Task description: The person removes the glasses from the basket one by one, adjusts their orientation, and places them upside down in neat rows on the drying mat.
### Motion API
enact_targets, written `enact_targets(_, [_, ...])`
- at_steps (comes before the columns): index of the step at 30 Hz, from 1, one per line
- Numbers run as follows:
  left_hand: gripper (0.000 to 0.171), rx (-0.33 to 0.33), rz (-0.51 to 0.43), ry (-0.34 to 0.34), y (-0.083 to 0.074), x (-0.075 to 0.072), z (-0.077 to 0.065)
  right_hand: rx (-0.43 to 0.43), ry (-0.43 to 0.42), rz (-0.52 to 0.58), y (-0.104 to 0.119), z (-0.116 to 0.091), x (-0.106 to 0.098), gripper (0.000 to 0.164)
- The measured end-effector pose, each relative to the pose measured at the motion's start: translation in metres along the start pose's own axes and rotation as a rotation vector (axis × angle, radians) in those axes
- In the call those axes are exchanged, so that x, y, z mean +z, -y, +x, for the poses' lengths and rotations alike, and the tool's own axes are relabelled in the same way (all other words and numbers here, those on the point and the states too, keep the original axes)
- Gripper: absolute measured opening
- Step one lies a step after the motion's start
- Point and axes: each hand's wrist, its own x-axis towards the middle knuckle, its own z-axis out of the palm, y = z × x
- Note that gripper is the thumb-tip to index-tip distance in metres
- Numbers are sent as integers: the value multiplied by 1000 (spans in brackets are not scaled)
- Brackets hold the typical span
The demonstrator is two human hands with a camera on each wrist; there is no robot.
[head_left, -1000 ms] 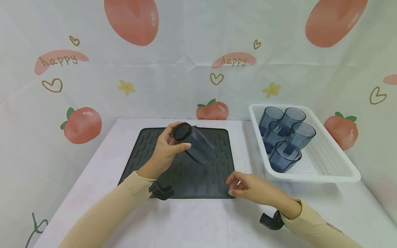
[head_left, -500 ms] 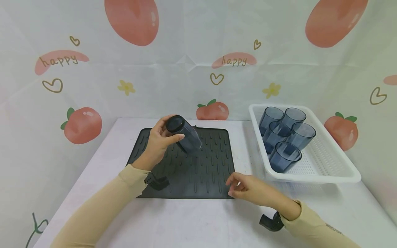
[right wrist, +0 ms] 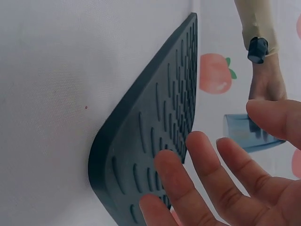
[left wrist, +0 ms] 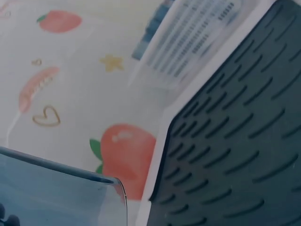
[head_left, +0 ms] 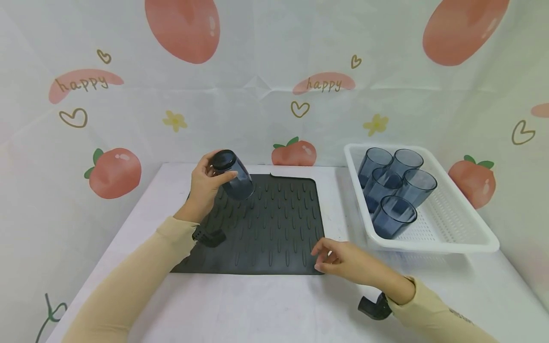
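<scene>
My left hand [head_left: 202, 186] grips a clear blue drinking glass [head_left: 238, 183] above the back left part of a black ridged mat [head_left: 274, 228]. The glass is tilted, its dark round end up by my fingers and its paler end pointing down and right. Part of the same glass [left wrist: 56, 193] fills the lower left of the left wrist view. At the mat's front right corner, my right hand [head_left: 349, 261] stays with fingers loosely bent and nothing in them; the right wrist view shows its fingers [right wrist: 211, 174] spread apart.
A white perforated basket [head_left: 437, 245] stands at the right, holding several blue glasses [head_left: 394, 216] grouped on its left side. The mat lies on a white table [head_left: 257, 305]. Behind is a patterned cloth [head_left: 253, 119].
My left hand has carried the glass left and a little toward the back, and the glass has turned to a steeper tilt. The right hand has hardly moved.
</scene>
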Motion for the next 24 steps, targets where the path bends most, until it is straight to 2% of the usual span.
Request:
enact_targets(9, [67,-46,58,-100,10,-13,5,-3,-3,-15,-2,0,1,23])
enact_targets(24, [66,-27,136,-217,25,-26,14,-12,-4,-14,0,0,2,22])
